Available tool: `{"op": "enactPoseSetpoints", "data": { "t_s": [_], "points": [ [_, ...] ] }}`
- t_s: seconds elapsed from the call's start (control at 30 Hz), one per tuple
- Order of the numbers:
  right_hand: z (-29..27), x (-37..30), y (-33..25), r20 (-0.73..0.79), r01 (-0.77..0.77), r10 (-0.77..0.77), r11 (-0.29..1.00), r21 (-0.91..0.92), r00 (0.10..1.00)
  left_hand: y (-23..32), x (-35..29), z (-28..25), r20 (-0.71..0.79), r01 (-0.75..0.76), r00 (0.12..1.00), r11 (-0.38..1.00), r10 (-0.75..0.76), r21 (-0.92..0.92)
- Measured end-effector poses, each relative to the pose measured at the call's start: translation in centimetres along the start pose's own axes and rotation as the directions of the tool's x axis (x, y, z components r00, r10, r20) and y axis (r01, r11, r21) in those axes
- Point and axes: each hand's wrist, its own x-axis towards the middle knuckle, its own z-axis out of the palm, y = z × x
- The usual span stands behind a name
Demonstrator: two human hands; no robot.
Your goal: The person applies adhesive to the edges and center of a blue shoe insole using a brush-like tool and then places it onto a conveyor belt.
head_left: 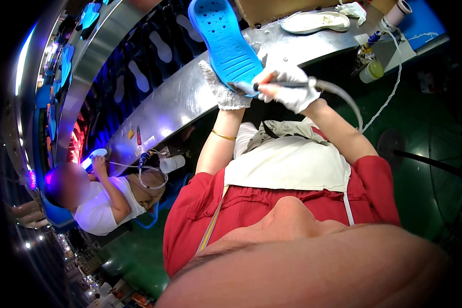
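My left hand, in a white knit glove, supports a blue foam shoe from below and along its left side. Round holes dot the shoe's far end, and ridges cross the end close to me. In my gloved right hand is a slim, dark-handled brush, its fingers closed around the handle. The brush's tip lies over the near end of the shoe; whether it touches is blurred. A clear hose runs from the back of the handle down to the right.
Beyond my hands curves a metal bench edge, with a conveyor of pale soles behind it. A white shoe and a cardboard box sit at the far right. Leftward, a co-worker sits at the same bench.
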Motion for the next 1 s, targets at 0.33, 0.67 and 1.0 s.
{"op": "enactPoseSetpoints", "data": {
  "t_s": [0.33, 0.67, 1.0],
  "points": [
    [1.3, 0.6, 0.6, 0.003, -0.057, 0.057, 0.99, 0.132, 0.998, 1.2, -0.1, 2.5, 0.136, -0.033, 0.99, 0.999, 0.035, -0.018],
    [-0.7, 0.8, 0.7, 0.097, -0.036, 0.03, 0.998, 0.056, 0.995, 2.9, 0.1, 2.2, 0.066, 0.008, 0.998, 1.0, -0.01, 0.027],
    [-0.3, -0.5, 0.1, 0.156, -0.219, 0.204, 0.972, 0.082, 0.966, 5.4, 1.5, 2.8, 0.322, 0.228, 0.928, 0.969, -0.188, -0.091]
  ]
}}
